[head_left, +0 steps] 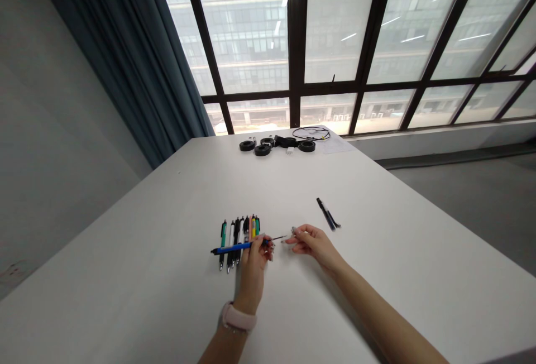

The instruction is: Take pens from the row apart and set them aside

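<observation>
My left hand [252, 274] is closed around a blue pen [235, 248], held slantwise above a row of pens. From the right end of that pen a thin dark rod [276, 238], looking like its refill, sticks out toward my right hand [316, 245]. The thumb and forefinger there are pinched together just past the rod's tip; whatever small thing they hold is too tiny to name. Side by side under the blue pen lie several click pens, among them a green pen [223, 234] and a yellow pen [253, 226]. My left fingers partly cover the row.
Right of my hands lie dark pen-like pieces [326, 214] on the white table [188, 196]. Toward its far end are several black tape-like rolls [262, 150], a looped black cable [312, 133] and a small white object [289, 151]. Windows stand beyond.
</observation>
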